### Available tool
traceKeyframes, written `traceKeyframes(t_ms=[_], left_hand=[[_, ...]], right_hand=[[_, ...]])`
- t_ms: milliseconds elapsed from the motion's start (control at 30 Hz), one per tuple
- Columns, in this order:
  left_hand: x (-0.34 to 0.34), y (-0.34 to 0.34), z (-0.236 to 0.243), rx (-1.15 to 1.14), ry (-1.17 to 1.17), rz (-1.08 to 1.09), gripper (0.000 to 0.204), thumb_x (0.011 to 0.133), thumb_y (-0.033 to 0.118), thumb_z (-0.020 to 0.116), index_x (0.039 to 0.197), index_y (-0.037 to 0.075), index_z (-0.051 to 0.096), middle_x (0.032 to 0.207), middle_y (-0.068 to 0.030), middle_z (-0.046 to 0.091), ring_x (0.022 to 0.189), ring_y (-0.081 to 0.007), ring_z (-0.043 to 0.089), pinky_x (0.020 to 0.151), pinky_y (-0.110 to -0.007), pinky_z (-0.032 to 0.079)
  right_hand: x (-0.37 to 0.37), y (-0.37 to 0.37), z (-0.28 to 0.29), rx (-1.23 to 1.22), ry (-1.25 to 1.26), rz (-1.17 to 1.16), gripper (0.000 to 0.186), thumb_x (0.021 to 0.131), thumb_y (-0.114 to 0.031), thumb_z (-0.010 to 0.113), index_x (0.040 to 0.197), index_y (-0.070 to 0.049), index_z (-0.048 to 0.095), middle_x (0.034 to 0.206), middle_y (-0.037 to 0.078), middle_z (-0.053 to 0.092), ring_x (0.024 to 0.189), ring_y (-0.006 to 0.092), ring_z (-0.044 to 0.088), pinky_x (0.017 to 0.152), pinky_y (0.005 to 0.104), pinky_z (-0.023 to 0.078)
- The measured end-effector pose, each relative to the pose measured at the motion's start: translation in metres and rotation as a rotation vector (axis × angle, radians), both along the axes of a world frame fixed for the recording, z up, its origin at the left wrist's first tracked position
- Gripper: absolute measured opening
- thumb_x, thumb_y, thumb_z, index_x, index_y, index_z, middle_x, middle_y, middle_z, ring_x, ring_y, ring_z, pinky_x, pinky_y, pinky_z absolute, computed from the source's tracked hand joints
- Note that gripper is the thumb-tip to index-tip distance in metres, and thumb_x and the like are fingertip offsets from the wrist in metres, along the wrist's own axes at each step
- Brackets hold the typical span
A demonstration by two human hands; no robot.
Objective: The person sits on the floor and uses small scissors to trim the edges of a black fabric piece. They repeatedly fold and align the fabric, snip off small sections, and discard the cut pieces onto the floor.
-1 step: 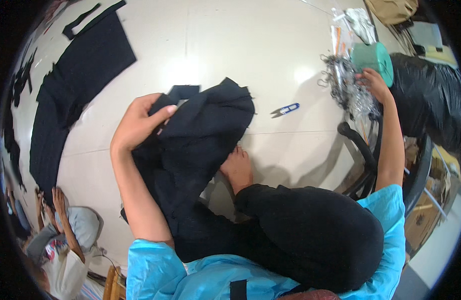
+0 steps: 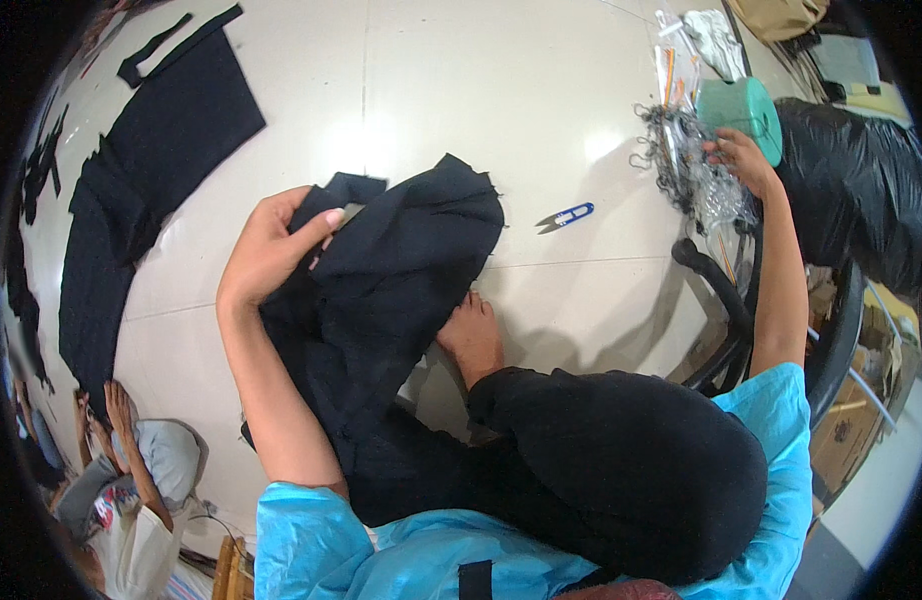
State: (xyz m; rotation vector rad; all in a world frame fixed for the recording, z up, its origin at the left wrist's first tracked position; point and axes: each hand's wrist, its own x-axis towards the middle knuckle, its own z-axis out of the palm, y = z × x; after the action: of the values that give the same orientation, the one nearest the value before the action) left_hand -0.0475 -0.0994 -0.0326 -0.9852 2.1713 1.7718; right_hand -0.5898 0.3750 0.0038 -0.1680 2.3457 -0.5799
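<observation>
My left hand grips a gathered piece of black cloth, thumb on top and fingers curled beneath a fold. The cloth's frayed upper edge stands raised, and its lower part runs down to my lap. At the right my right arm is stretched out. The right hand is beside a green roll, its bent fingers apart over a tangle of grey loops and clear plastic. I see nothing held in it. Blue-handled thread snips lie on the floor between the cloth and the tangle.
Black cut cloth is spread on the tiled floor at the left, near a seated co-worker's hand. A black plastic bag and a curved black bar stand at the right. My bare foot rests beyond my bent knee.
The fingers of my right hand have shifted slightly at the tangle. The whole view has moved a little; my left hand keeps its grip on the cloth.
</observation>
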Motion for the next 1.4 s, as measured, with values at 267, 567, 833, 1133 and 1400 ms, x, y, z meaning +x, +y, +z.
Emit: traceKeyframes(t_ms=[267,567,833,1133,1400], left_hand=[[-0.005,0.005,0.007,0.146,0.191,0.058,0.018,0.098,0.019,0.071,0.093,0.003,0.067,0.078,0.0012,0.064,0.068,-0.006,0.056,0.062,-0.023,0.045],[-0.006,0.009,0.007,0.131,0.22,-0.002,0.016,0.096,0.017,0.073,0.095,0.002,0.068,0.079,0.0006,0.064,0.07,-0.0072,0.057,0.064,-0.024,0.046],[-0.002,0.01,0.009,0.159,0.2,0.008,0.017,0.095,0.017,0.074,0.099,0.001,0.069,0.079,-0.0004,0.065,0.07,-0.0076,0.058,0.064,-0.025,0.047],[-0.006,0.012,0.006,0.134,0.194,0.021,0.017,0.095,0.017,0.075,0.097,0.001,0.07,0.076,-0.0013,0.066,0.069,-0.0083,0.059,0.063,-0.025,0.048],[-0.004,0.01,0.004,0.104,0.184,0.018,0.019,0.095,0.02,0.075,0.095,0.002,0.07,0.074,-0.0021,0.066,0.067,-0.0086,0.06,0.061,-0.025,0.048]], right_hand=[[0.007,-0.028,0.024,-0.126,0.115,-0.05,0.062,0.099,-0.005,0.06,0.158,-0.007,0.041,0.155,0.012,0.05,0.139,0.0284,0.048,0.118,0.0501,0.04],[-0.052,-0.002,0.03,-0.495,0.345,-0.268,0.052,0.099,0.002,0.063,0.147,0.011,0.045,0.144,0.021,0.057,0.136,0.0273,0.056,0.113,0.033,0.047],[-0.022,-0.013,0.031,-0.749,-0.002,-0.278,0.069,0.103,-0.017,0.065,0.156,0.008,0.03,0.156,0.02,0.046,0.142,0.0308,0.05,0.117,0.0394,0.043],[-0.01,-0.009,0.035,-0.905,0.051,-0.206,0.061,0.103,0.005,0.048,0.159,0.004,0.025,0.163,0.025,0.034,0.148,0.0324,0.042,0.124,0.0393,0.038],[-0.009,-0.021,0.031,-0.767,0.145,-0.293,0.057,0.103,-0.008,0.06,0.155,0.002,0.039,0.146,0.021,0.057,0.136,0.0286,0.056,0.113,0.0339,0.049]])
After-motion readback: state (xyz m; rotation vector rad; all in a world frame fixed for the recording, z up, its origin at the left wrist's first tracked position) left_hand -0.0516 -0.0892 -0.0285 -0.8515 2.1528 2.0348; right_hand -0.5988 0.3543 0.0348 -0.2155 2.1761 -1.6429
